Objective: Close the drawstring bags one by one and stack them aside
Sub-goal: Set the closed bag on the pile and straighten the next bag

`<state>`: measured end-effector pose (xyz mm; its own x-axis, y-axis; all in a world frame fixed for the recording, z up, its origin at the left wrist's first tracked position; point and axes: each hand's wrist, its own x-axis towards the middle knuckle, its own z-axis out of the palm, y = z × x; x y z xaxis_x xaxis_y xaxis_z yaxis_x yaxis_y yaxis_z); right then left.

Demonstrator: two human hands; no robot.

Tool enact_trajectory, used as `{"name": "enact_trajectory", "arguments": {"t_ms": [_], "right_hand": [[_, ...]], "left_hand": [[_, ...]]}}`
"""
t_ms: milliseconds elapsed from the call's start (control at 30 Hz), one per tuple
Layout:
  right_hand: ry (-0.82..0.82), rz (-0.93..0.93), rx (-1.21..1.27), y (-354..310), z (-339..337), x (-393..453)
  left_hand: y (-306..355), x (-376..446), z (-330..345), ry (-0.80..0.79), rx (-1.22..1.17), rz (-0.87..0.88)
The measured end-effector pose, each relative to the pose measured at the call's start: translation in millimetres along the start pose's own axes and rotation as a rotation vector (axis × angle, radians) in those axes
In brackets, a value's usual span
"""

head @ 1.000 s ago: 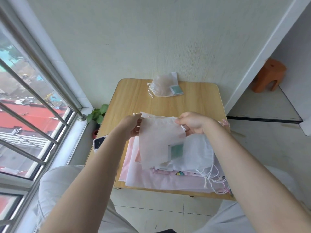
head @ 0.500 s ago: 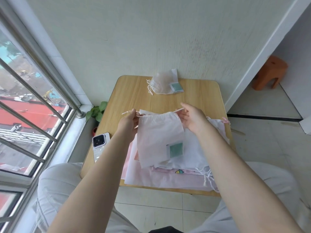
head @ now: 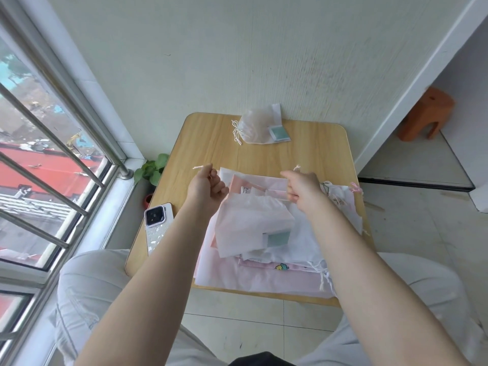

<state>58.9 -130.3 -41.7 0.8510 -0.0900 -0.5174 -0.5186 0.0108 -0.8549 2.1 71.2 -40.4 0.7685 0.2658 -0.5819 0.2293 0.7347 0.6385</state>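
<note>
The left hand point(head: 208, 184) is raised over the left-centre of the wooden worktop point(head: 211, 143), its fingers curled into a fist round the left drawstring point(head: 199, 167), the knotted end of which projects up and left from the fist. The right hand point(head: 303, 187) is raised opposite, fingers likewise curled and clamped on the right drawstring point(head: 297, 167), whose frayed tip shows above the knuckles. Between and below the two hands hangs a white translucent drawstring bag point(head: 250, 223), its mouth gathered along the top edge, its body draping down onto the pile beneath; a teal label point(head: 278, 239) shows at its lower right corner. The bag lies over a pile of unclosed bags point(head: 264, 276), white and pink, which occupies the near half of the worktop and reaches its front edge; loose cords trail from the pile at the right. One pink bag in the pile carries a small cartoon print point(head: 282, 266). At the far edge of the worktop, well apart from the pile, lies one closed bag point(head: 257, 125), cinched at its left end with cords tied, a teal label at its right. A smartphone point(head: 158, 220) lies face down on the worktop's left edge, near the left forearm. On the floor beside the worktop stands a potted plant point(head: 151, 171); an orange stool point(head: 427, 113) stands at the far right.
</note>
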Motion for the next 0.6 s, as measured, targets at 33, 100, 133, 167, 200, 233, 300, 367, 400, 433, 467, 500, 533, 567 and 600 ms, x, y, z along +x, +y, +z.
{"name": "enact_trajectory", "arguments": {"t_ms": [33, 100, 133, 167, 200, 233, 300, 367, 400, 433, 467, 500, 533, 567, 600], "right_hand": [[0.045, -0.073, -0.162, 0, 0, 0], [0.090, -0.245, -0.506, 1, 0, 0], [0.083, -0.310, -0.642, 2, -1, 0], [0.077, -0.357, -0.742, 3, -2, 0], [0.078, -0.391, -0.818, 4, -4, 1], [0.083, -0.413, -0.877, 5, -5, 1], [0.085, -0.448, -0.966, 4, -5, 1], [0.081, -0.471, -0.994, 2, -4, 0], [0.085, -0.478, -0.976, 0, -4, 0], [0.088, -0.484, -0.945, -3, -4, 0], [0.085, -0.493, -0.911, -6, -5, 0], [0.080, -0.515, -0.878, -11, -6, -1], [0.065, -0.531, -0.840, -17, -6, -2], [0.043, -0.542, -0.788, -25, -6, -4], [0.022, -0.548, -0.726, -33, -4, -7]], "left_hand": [[-1, 1, -1, 0.021, 0.127, 0.022], [-2, 1, -2, 0.055, 0.398, 0.115], [-2, 0, -2, 0.073, 0.545, 0.180], [-3, -1, -3, 0.093, 0.682, 0.246], [-3, -1, -5, 0.112, 0.791, 0.306], [-5, -2, -6, 0.121, 0.876, 0.357], [-8, -1, -7, 0.119, 1.001, 0.442], [-10, -1, -6, 0.119, 1.053, 0.475], [-10, -1, -5, 0.115, 1.052, 0.473], [-8, 0, -4, 0.113, 1.050, 0.461], [-4, 1, -4, 0.111, 1.052, 0.448], [1, 1, -2, 0.099, 1.044, 0.442], [6, 1, 1, 0.073, 1.013, 0.442], [12, -1, 5, 0.033, 0.967, 0.448], [16, -2, 11, -0.017, 0.917, 0.453]]}}
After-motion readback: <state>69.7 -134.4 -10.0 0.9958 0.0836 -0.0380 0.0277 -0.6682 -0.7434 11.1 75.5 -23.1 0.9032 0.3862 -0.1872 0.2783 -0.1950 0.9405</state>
